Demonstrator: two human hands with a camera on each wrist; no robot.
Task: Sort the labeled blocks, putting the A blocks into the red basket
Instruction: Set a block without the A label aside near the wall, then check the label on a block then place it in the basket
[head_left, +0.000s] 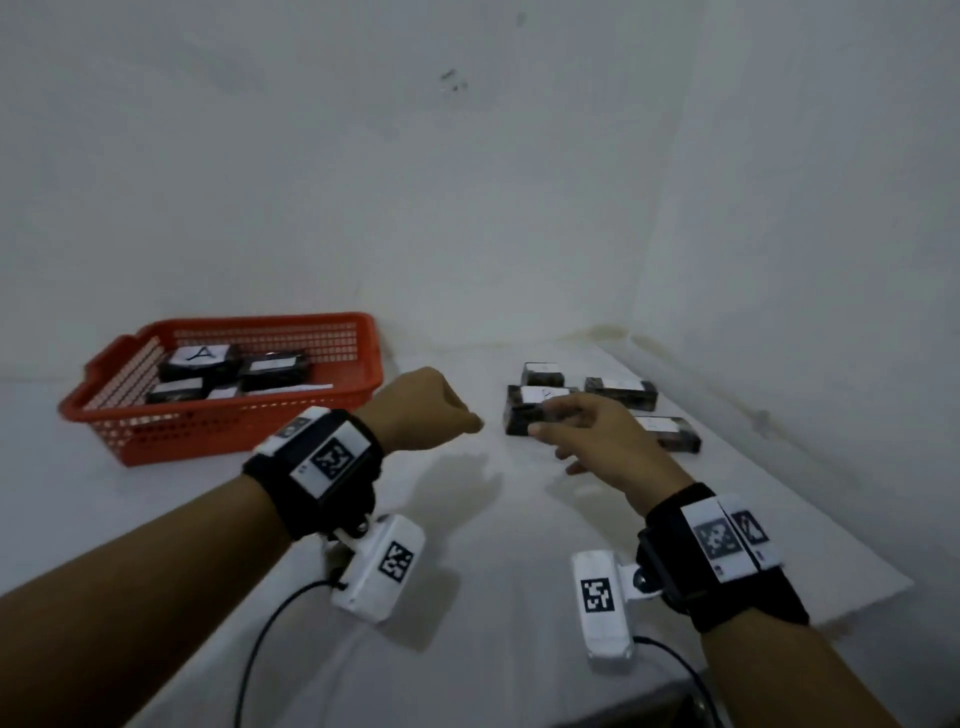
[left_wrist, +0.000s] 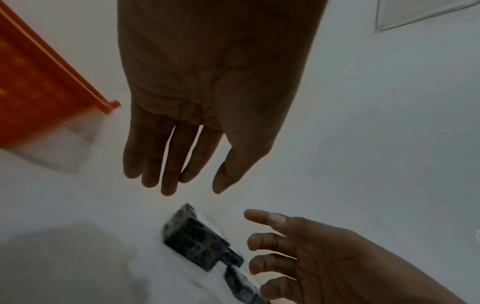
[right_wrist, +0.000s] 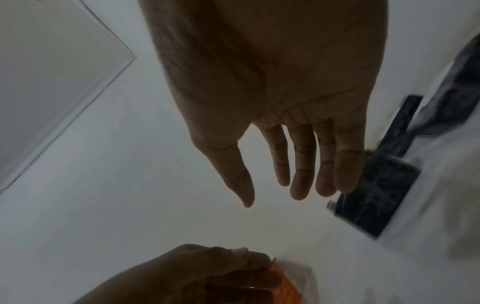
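The two forearms, each with a black wrist strap and a white camera unit under it, are nearest to the view. The left hand (head_left: 426, 408) hangs over the white desk (head_left: 467, 545) just beside the red basket (head_left: 358, 332). Its fingers are straight and relaxed and it holds nothing. The right hand (head_left: 597, 436) reaches over the group of loose blocks on the right part of the desk. Its fingers are spread wide and also hold nothing.

The nearest block (head_left: 522, 413) lies just under the right fingertips, and a white label is on its top, but the letter is too blurred to read. Three other blocks lie near it. Inside the basket several blocks lie already, and one of them shows an A label (head_left: 200, 354).

I judge that the task is partly done and the step in hand is the reach for the next block. The next move needs a check of the letter first. Then the fingers must close on the block's two long sides, without pushing the neighbours.
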